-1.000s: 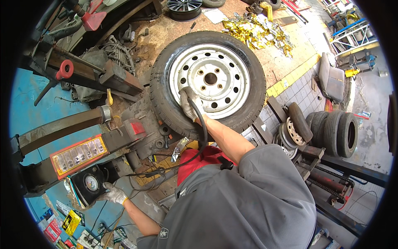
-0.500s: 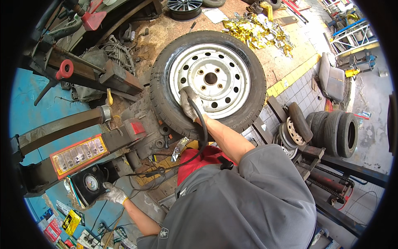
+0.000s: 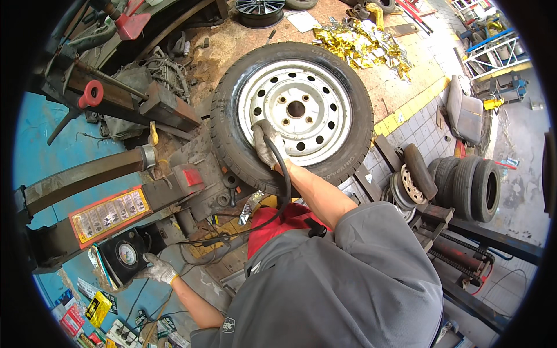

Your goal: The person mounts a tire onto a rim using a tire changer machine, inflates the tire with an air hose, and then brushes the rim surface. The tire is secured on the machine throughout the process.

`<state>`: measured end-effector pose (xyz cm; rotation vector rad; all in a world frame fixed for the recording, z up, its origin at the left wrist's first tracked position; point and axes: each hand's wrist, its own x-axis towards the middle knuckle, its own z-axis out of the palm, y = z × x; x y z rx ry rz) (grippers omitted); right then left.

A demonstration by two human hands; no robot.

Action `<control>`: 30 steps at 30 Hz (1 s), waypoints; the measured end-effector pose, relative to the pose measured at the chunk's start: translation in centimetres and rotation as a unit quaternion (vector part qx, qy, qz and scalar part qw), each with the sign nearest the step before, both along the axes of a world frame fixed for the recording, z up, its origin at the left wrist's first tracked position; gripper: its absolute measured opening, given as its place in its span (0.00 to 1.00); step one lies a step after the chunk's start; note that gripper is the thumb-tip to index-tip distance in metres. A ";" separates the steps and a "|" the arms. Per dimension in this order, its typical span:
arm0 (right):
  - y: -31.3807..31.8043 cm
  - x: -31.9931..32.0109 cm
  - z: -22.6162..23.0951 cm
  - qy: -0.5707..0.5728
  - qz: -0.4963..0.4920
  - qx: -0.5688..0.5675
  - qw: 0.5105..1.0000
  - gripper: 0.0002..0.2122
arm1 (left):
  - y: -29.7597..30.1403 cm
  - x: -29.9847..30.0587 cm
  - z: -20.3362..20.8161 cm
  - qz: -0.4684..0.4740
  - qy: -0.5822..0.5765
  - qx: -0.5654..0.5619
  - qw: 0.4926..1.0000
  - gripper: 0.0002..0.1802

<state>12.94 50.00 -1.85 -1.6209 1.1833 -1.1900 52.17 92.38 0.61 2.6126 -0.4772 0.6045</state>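
Note:
A mounted tire (image 3: 355, 95) with a white steel wheel (image 3: 262, 78) lies face up on the machine in front of me. My right hand (image 3: 267, 148), in a grey-stained work glove, is closed round the end of a black air hose (image 3: 286, 184) at the wheel's near-left rim edge. The hose tip and the valve are hidden under my fingers. From there the hose loops down past my red trousers. At lower left, my gloved left hand (image 3: 158, 269) grips the side of a black box with a round pressure gauge (image 3: 126, 254). Its needle is too small to read.
The tire changer's arm (image 3: 87, 182) and red-knobbed post (image 3: 90, 95) stand at left. Several loose tires (image 3: 464, 185) and steel wheels (image 3: 406, 188) lie at right, near a grey seat (image 3: 464, 109). Crumpled gold foil (image 3: 362, 49) covers floor beyond the tire. Dark cables (image 3: 214, 239) cross before me.

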 end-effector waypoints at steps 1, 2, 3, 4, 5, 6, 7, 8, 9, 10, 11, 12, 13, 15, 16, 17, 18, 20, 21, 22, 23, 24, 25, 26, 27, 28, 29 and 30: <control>-0.1 -0.1 -0.1 0.008 -0.009 -0.007 1.000 0.11 | -1.3 -1.1 1.0 -0.002 0.007 -0.016 1.000 0.65; -0.2 -0.1 -0.5 0.029 -0.010 -0.032 0.999 0.11 | -1.5 -1.4 1.5 0.001 0.015 -0.020 1.000 0.65; -0.3 -0.2 -1.4 0.050 -0.012 -0.057 0.997 0.10 | -1.8 -1.7 1.9 0.003 0.024 -0.024 0.999 0.65; -0.3 -0.1 -2.5 0.076 -0.013 -0.077 0.994 0.10 | -1.8 -1.7 2.1 0.008 0.034 -0.017 0.999 0.65; -0.4 -0.2 -3.8 0.104 -0.018 -0.097 0.990 0.09 | -1.7 -1.4 1.9 0.018 0.035 0.003 0.999 0.65; -0.5 -0.2 -5.1 0.139 -0.024 -0.112 0.984 0.08 | -1.7 -1.1 1.6 0.029 0.036 0.023 0.999 0.66; -0.3 0.1 -4.9 0.125 -0.013 -0.085 0.988 0.08 | -0.7 -0.4 0.9 0.055 0.025 0.058 0.996 0.66; -0.1 0.6 -3.1 0.112 -0.001 -0.058 0.992 0.08 | 0.6 0.3 0.2 0.067 0.004 0.078 0.995 0.67; 0.5 0.7 -1.1 0.054 0.021 0.011 0.998 0.08 | 1.9 0.9 -0.4 0.080 -0.017 0.097 0.992 0.67; 0.7 0.5 0.9 -0.002 0.035 0.080 0.996 0.08 | 2.1 1.4 -1.0 0.068 -0.047 0.099 0.992 0.67; 0.4 0.6 -1.4 0.063 0.012 0.005 0.998 0.08 | 2.5 1.8 -1.6 0.062 -0.068 0.106 0.990 0.67; -0.5 -0.3 -5.2 0.131 -0.030 -0.068 0.989 0.07 | 0.8 2.8 -2.0 0.037 -0.089 0.112 0.989 0.67; -0.7 0.0 -6.3 0.136 -0.036 -0.086 0.986 0.07 | 1.3 2.8 -2.2 0.039 -0.103 0.123 0.986 0.67; -1.1 -0.2 -7.7 0.088 -0.046 -0.067 0.993 0.08 | 0.9 3.1 -2.6 0.025 -0.109 0.104 0.988 0.67; -1.1 -0.2 -7.1 0.054 -0.038 -0.042 0.997 0.09 | 0.8 3.0 -2.6 0.018 -0.102 0.074 0.992 0.66; -0.8 0.2 -4.9 0.018 -0.028 -0.016 0.999 0.10 | 1.5 3.0 -2.7 0.015 -0.095 0.046 0.994 0.66; -0.3 0.3 -2.4 0.002 -0.015 -0.002 1.000 0.09 | 2.2 2.9 -2.8 0.014 -0.142 0.115 0.983 0.64; 0.0 0.2 -0.2 -0.008 -0.003 0.000 1.000 0.09 | 3.3 2.7 -2.8 0.032 -0.174 0.254 0.951 0.59; -0.1 0.0 -0.2 0.001 -0.007 -0.014 1.000 0.09 | 2.8 2.3 -2.7 0.042 -0.159 0.321 0.933 0.57; -0.4 -0.5 -0.4 0.016 -0.016 -0.031 0.999 0.09 | -0.2 0.4 -1.4 0.068 -0.080 0.384 0.917 0.54; -0.4 -0.1 -1.3 0.001 -0.010 -0.010 1.000 0.08 | 0.7 1.0 -1.0 0.036 -0.154 0.427 0.890 0.52; -0.6 0.1 -2.3 -0.007 -0.005 0.005 1.000 0.09 | 1.4 1.5 -0.9 0.009 -0.233 0.464 0.855 0.49; -0.6 -0.2 -2.7 -0.008 -0.003 0.023 1.000 0.09 | 2.4 1.7 -1.1 0.003 -0.241 0.463 0.853 0.49; -0.8 -0.5 -2.5 0.012 -0.002 0.040 0.999 0.10 | 3.0 1.3 -1.8 0.006 -0.220 0.417 0.882 0.50; -0.8 -0.5 -1.7 0.014 -0.002 0.065 0.998 0.11 | 3.1 1.4 -2.0 0.011 -0.204 0.360 0.910 0.50; -0.3 -0.3 -1.2 0.009 0.000 0.090 0.996 0.12 | 3.0 1.2 -2.2 0.008 -0.201 0.304 0.931 0.50; 0.0 0.3 -0.3 -0.001 0.003 0.113 0.994 0.13 | 2.8 1.1 -2.2 0.007 -0.204 0.247 0.947 0.50; 0.0 0.5 0.4 -0.007 0.003 0.132 0.991 0.14 | 2.0 0.9 -2.2 -0.002 -0.197 0.182 0.963 0.51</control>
